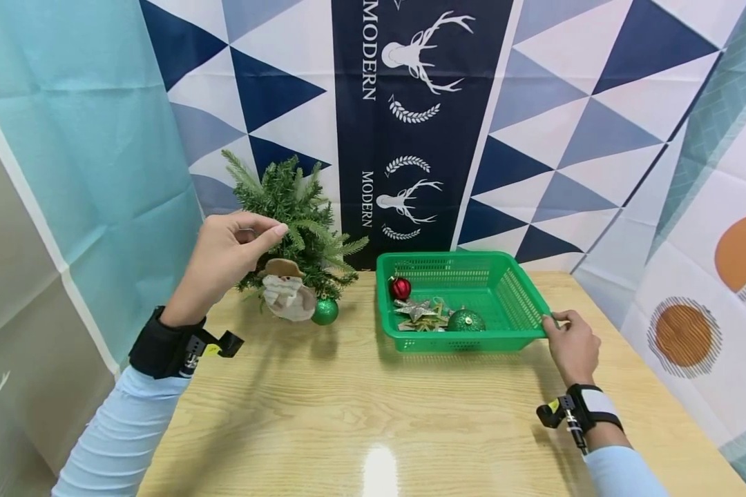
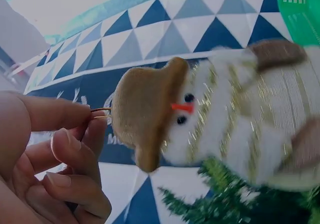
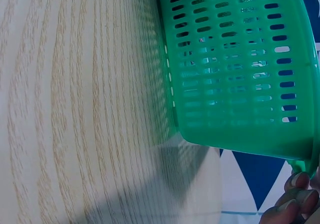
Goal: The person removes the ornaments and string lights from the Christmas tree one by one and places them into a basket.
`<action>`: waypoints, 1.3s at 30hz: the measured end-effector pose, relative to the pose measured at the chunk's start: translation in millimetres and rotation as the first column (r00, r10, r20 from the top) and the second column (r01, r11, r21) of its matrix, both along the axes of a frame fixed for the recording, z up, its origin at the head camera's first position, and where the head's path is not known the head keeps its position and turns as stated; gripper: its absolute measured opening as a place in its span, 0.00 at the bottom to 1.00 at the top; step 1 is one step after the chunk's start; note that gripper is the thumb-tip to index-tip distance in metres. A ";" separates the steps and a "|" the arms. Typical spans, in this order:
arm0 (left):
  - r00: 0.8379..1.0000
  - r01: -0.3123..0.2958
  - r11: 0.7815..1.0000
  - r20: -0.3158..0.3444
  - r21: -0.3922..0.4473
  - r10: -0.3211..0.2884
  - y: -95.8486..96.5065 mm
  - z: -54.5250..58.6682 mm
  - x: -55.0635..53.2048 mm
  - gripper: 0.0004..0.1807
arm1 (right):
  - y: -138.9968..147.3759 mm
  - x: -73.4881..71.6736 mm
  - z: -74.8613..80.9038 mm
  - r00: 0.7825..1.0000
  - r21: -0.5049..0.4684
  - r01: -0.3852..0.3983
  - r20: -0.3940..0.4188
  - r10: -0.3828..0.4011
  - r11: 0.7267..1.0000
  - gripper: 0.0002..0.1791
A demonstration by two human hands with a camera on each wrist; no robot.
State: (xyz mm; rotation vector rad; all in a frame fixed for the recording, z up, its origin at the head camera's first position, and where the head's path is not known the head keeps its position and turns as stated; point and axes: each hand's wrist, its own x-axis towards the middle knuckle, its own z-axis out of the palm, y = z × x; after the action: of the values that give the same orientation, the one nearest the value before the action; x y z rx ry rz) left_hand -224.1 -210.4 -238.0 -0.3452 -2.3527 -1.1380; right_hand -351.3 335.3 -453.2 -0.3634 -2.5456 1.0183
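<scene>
A snowman ornament (image 1: 288, 293) with a brown hat hangs by its thin loop from the thumb and fingertip of my left hand (image 1: 230, 257). In the left wrist view the snowman ornament (image 2: 220, 119) shows an orange nose and gold-striped body. Behind it stands a small artificial Christmas tree (image 1: 304, 221), with a green glitter ball (image 1: 325, 311) low on its right side. My right hand (image 1: 573, 345) pinches the near right corner of the green basket (image 1: 463, 342); its fingers (image 3: 295, 204) curl at the rim in the right wrist view.
Inside the basket lie a red ball (image 1: 400, 288), a silver star (image 1: 415, 309), gold pieces and a green glitter ball (image 1: 466, 319). The wooden table (image 1: 348, 407) runs back to a patterned cloth backdrop (image 1: 416, 138). More cloth hangs at both sides.
</scene>
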 end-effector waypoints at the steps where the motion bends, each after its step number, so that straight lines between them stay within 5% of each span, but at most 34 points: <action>1: 1.000 0.002 1.000 -0.002 -0.014 -0.002 2.6 -1.3 -2.1 0.14 | 0.0 -0.2 0.1 1.000 0.001 0.001 0.000 -0.001 1.000 0.24; 14: 0.995 0.094 0.993 0.039 -0.071 -0.091 31.2 -19.0 -29.0 0.15 | 0.9 -0.2 -0.6 1.000 -0.009 0.011 0.002 -0.011 1.000 0.24; 16: 0.994 0.107 0.991 0.011 -0.075 -0.106 23.4 -42.4 -59.1 0.14 | 0.7 0.0 -0.9 1.000 -0.011 0.014 0.001 -0.014 1.000 0.24; 21: 0.990 0.061 0.985 -0.116 -0.164 -0.080 -0.2 -116.9 -158.9 0.14 | 0.3 -0.4 -1.1 1.000 -0.017 0.016 0.001 -0.016 1.000 0.24; 22: 0.991 0.052 0.982 -0.113 -0.179 -0.073 4.0 -117.1 -161.5 0.14 | 0.1 -0.4 -1.1 1.000 -0.017 0.016 0.000 -0.016 1.000 0.24; 24: 0.992 0.082 0.981 -0.078 -0.175 -0.097 19.5 -102.1 -147.2 0.15 | -0.5 -0.1 -0.9 1.000 -0.016 0.013 -0.004 -0.013 1.000 0.24; 28: 0.985 0.168 0.976 -0.004 -0.136 -0.170 61.6 -50.6 -90.0 0.15 | -1.1 0.5 -0.2 1.000 -0.017 0.011 -0.007 -0.011 1.000 0.23; 30: 0.980 0.197 0.972 0.003 -0.127 -0.198 77.4 -34.3 -74.0 0.13 | -1.1 0.6 -0.2 1.000 -0.020 0.012 -0.004 -0.012 1.000 0.23; 34: 0.979 0.204 0.970 0.028 -0.134 -0.202 95.8 -24.9 -69.9 0.09 | -0.4 0.0 0.3 1.000 -0.023 0.012 -0.003 -0.012 1.000 0.23; 39: 0.974 0.223 0.966 0.062 -0.131 -0.217 108.4 -30.2 -83.9 0.07 | 0.7 -0.3 0.6 1.000 -0.025 0.005 -0.005 -0.005 1.000 0.24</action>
State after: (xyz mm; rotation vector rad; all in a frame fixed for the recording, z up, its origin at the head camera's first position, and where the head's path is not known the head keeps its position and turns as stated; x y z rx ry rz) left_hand -308.1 -102.0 -268.3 -0.6494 -2.4891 -1.0938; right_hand -351.6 336.0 -452.6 -0.3734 -2.5284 1.0488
